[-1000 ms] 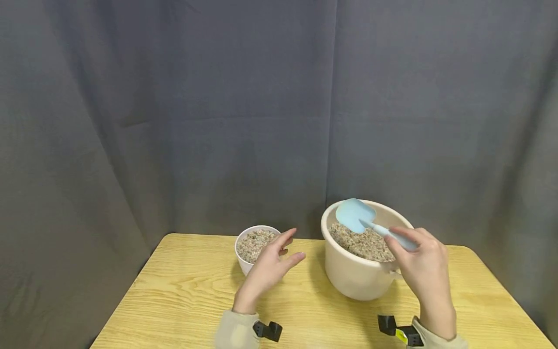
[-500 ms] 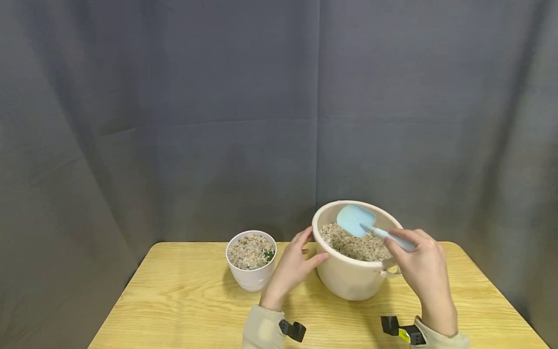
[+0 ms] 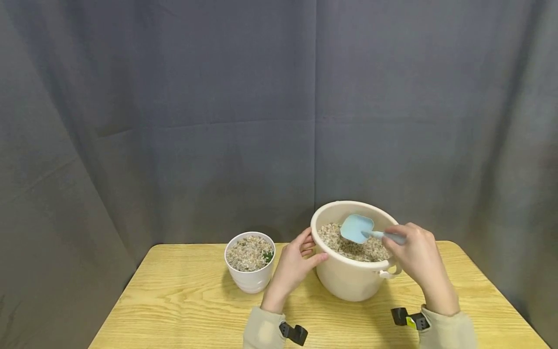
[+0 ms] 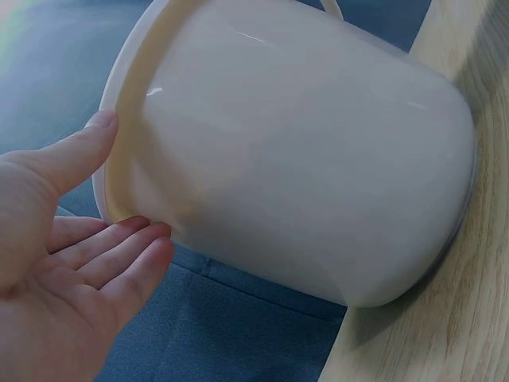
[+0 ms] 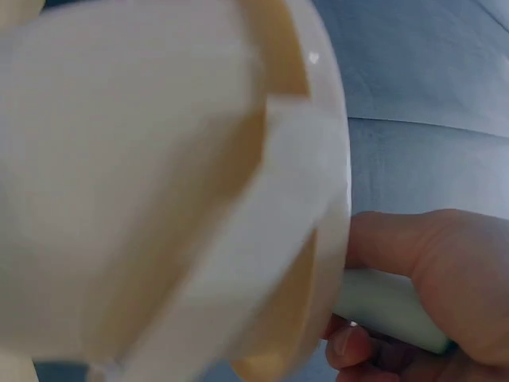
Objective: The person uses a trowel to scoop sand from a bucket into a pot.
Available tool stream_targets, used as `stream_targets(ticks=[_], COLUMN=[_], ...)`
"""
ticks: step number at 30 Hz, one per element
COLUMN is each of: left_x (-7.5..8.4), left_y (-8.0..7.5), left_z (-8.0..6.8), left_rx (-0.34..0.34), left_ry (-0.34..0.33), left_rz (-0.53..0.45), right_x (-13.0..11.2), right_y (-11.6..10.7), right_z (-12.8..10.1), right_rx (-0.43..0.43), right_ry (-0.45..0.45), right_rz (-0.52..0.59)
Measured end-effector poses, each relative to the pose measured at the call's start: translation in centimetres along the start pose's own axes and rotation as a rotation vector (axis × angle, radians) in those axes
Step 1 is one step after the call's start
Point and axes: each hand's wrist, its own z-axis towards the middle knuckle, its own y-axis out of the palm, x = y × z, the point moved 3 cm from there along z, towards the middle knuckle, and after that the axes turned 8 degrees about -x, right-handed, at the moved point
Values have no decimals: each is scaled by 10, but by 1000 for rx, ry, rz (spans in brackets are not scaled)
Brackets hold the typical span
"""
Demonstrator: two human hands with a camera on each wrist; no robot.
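A cream bucket (image 3: 348, 282), part-filled with coarse grainy material (image 3: 333, 237), stands tilted-looking at the table's right half. My left hand (image 3: 291, 267) touches its left side; in the left wrist view the thumb lies at the rim and nearly straight fingers (image 4: 119, 259) rest against the wall below. My right hand (image 3: 416, 249) grips the handle of a light blue trowel (image 3: 356, 229). The trowel's blade is inside the bucket, low over the grains. Part of its pale handle (image 5: 390, 306) shows between thumb and fingers in the right wrist view.
Left of the bucket stands a white pot (image 3: 250, 282), filled near its rim with similar grains and a bit of green (image 3: 268, 256). A bucket side handle (image 3: 391, 272) sticks out below my right hand. A grey curtain (image 3: 235, 126) hangs behind the wooden table (image 3: 174, 295).
My left hand has moved right, from in front of the white pot to the bucket's side. The trowel blade has come down into the bucket. The view has shifted slightly.
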Motion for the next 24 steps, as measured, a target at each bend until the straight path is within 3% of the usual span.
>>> stream_targets(ticks=[12, 19, 24], left_x=[-3, -5, -4], left_y=[3, 5, 6], left_z=[-1, 0, -2], left_rx=[7, 20, 34], left_ry=[-45, -51, -60], left_rz=[-108, -210, -241], right_x=[5, 9, 28], right_y=[-27, -17, -5], right_z=[36, 51, 49], right_rx=[-382, -446, -458], right_ry=[-114, -129, -101], right_rz=[-199, -200, -98])
